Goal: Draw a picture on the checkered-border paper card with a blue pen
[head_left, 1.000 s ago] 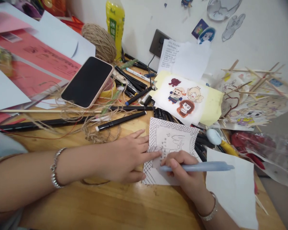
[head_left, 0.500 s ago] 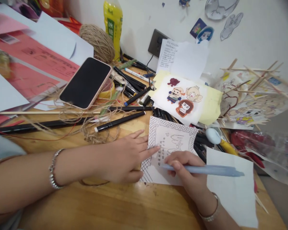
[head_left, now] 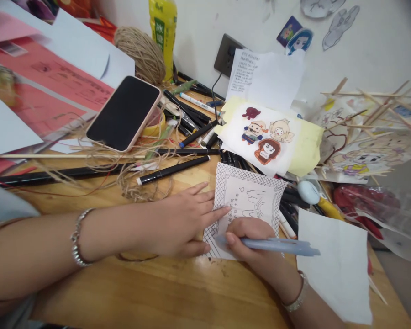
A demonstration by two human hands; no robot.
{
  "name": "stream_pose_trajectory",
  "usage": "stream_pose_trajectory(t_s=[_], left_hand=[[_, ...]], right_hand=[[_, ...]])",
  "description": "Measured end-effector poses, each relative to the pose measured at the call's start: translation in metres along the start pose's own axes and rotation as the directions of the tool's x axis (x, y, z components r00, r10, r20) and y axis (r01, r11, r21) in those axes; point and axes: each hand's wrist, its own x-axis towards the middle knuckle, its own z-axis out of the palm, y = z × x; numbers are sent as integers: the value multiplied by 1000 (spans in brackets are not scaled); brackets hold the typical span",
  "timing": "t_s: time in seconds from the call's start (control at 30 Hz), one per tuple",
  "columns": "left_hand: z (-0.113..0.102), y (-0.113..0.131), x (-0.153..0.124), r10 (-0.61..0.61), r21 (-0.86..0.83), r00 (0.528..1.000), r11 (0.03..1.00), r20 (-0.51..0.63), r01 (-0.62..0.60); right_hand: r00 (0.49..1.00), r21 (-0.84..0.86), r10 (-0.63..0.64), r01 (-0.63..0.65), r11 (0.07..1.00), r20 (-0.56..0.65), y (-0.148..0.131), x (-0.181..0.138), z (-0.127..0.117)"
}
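Right hand [head_left: 251,242] grips pen [head_left: 277,246] lying crosswise, tip pointing left.

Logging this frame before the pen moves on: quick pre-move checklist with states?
1. Right hand grips the blue pen: ok.
2. Left hand lies flat, fingertips pinning the card at its left edge: ok.
3. Pen tip on the card: cannot tell, the fingers hide it.
4. Card flat on the wooden table: cannot tell; its far edge may overlap the black markers.
5. Blank white sheet lies right of the wrist, under the pen's tail: ok.
6. Loose twine is clear of the card: ok.
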Motion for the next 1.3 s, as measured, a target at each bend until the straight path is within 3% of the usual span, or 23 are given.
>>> stream_pose_trajectory(t_s=[0.2, 0.67, 1.3], left_hand=[[-4, 2, 1, -28, 13, 998, 1000, 61, 28], [-4, 2, 1, -32, 20, 996, 999, 80, 31], [0, 0, 0, -23, 3, 999, 1000, 23, 23]], right_hand=[[999, -19, -35, 34, 999, -30, 1, 0, 2], [998, -34, -26, 24, 999, -52, 3, -2, 3], [1000, 57, -5, 4, 998, 11, 3, -2, 1]])
